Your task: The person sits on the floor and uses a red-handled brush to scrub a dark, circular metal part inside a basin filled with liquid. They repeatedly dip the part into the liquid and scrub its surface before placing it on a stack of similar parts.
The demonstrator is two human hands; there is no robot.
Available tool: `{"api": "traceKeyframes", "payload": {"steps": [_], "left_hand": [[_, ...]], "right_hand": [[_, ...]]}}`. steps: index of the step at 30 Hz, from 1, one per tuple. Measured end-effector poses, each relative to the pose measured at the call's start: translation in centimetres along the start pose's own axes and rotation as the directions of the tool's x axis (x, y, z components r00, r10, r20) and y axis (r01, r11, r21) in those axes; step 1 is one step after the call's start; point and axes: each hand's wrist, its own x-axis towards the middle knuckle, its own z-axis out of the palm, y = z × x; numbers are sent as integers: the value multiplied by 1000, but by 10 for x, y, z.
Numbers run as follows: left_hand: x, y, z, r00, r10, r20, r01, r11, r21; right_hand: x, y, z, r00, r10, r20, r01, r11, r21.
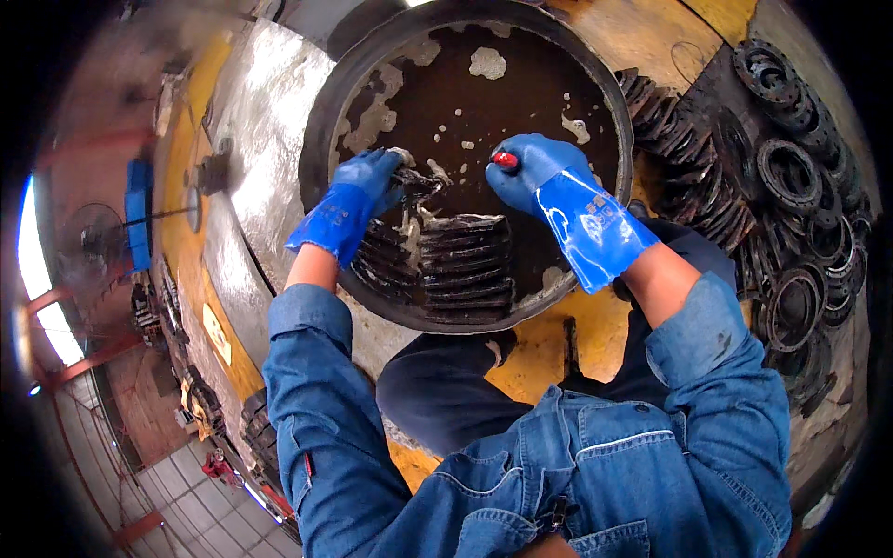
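A wide round black basin (327,102) of dark brown liquid, with foam patches on it, lies in front of me. Over its left side my left hand (367,181), in a blue rubber glove, is closed on a dark, wet, foam-streaked piece (426,179). My right hand (535,172), gloved the same way, is wrapped round a tool with a red handle (505,160); the tool's working end is hidden. Curved dark slabs (465,265) lie stacked in rows along the near side of the basin, just below my left hand.
Many blackened curved pieces (684,153) are heaped to the right of the basin. Beyond them stand piles of dark metal rings (791,172). A shiny metal sheet (270,112) lies on the left, near a fan (98,237). My knees flank the basin's near edge, above yellow flooring (567,339).
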Motion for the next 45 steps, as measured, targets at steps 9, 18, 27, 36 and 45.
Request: {"api": "traceKeyframes", "payload": {"steps": [9, 18, 27, 36, 45], "left_hand": [[45, -16, 28, 968, -119, 221, 33, 934, 357], [54, 31, -31, 798, -233, 556, -86, 868, 488], [-9, 31, -109, 790, -535, 298, 496, 845, 201], [-72, 104, -103, 705, -651, 281, 707, 678, -204], [-115, 100, -24, 739, -667, 96, 639, 650, -411]], "right_hand": [[3, 14, 3, 1000, -4, -15, 4, 998, -58], [4, 13, -10, 984, 96, 152, -77, 989, -128], [8, 52, 1, 990, 126, 67, -118, 986, -117], [2, 20, -6, 969, -213, 125, -19, 437, 899], [-21, -41, 3, 876, -477, 74, 197, 492, 848]]}}
